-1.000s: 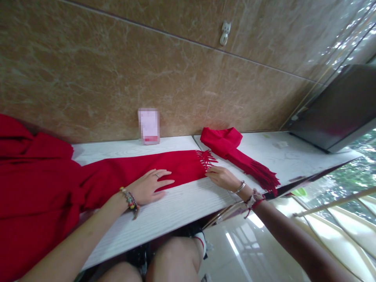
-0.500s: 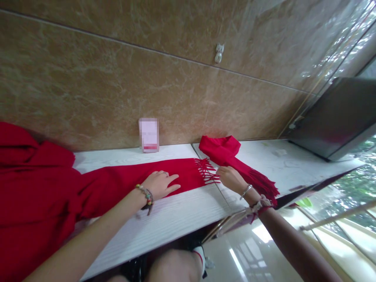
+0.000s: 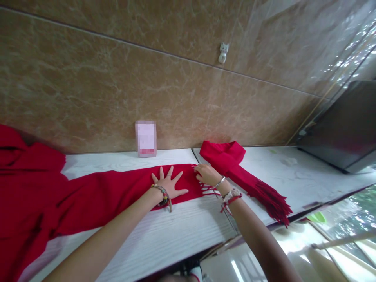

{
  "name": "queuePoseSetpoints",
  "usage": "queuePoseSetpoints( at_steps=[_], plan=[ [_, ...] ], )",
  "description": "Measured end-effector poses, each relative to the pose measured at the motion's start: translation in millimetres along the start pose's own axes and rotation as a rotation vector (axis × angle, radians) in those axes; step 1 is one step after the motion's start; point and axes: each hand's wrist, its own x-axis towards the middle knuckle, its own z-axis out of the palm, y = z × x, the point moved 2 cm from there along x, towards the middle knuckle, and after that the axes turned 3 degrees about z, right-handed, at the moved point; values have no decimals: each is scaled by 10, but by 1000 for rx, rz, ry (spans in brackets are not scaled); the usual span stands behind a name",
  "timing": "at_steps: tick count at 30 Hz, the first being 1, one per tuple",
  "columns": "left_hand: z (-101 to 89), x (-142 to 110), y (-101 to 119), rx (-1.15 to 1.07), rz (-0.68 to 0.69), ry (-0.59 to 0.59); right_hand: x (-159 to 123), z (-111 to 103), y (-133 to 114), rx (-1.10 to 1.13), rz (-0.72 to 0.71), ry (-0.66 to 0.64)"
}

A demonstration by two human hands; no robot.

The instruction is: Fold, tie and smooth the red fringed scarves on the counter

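A long red scarf [image 3: 117,188] lies stretched along the white tabletop, its fringed end toward the middle. My left hand [image 3: 169,185] presses flat on the cloth near that end, fingers spread wide. At the fringe, my right hand [image 3: 206,174] has its fingers bent together over the upper strands; it appears to pinch the fringe, though the fingertips are partly hidden. Just right of it rests a second red scarf [image 3: 226,154], folded into a loop with its fringe hanging at the table's front edge.
More red cloth [image 3: 26,196] is heaped at the left. A pink-and-white box [image 3: 146,139] stands against the marbled wall [image 3: 102,86], which carries a small white cat-shaped hook [image 3: 223,53]. A dark grey cabinet [image 3: 343,125] stands at the right end of the white tabletop [image 3: 188,227].
My right hand has moved left and slightly up, from the fringe tips to the strands' base. My left hand has shifted a little right and spread its fingers. The view has tilted slightly.
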Motion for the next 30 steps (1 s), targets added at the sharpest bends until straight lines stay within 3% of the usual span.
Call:
queuePoseSetpoints(
  at_steps=[8, 10, 13, 16, 19, 23, 27, 30],
  plan=[
    [-4, 43, -19, 6, -23, -30, -185, -34, 100, -89, 310, -7],
    [-14, 42, -15, 4, -2, -21, -209, -114, 82, -85, 278, 89],
    [-43, 39, 15, 12, 165, 75, -204, -195, 3, 5, 59, 267],
    [-46, 38, 39, 11, 287, 69, -173, -134, -47, 131, -133, 194],
    [-26, 52, 36, 20, 240, -8, -162, -23, 5, 135, -80, 37],
    [-15, 67, 28, 25, 175, -28, -206, -9, 111, 18, 135, -25],
    [-46, 46, 47, 27, 232, 50, -234, -116, 107, -61, 202, 94],
    [-78, 8, 88, 69, 421, 130, -214, -153, 44, 46, 34, 187]
  ],
)
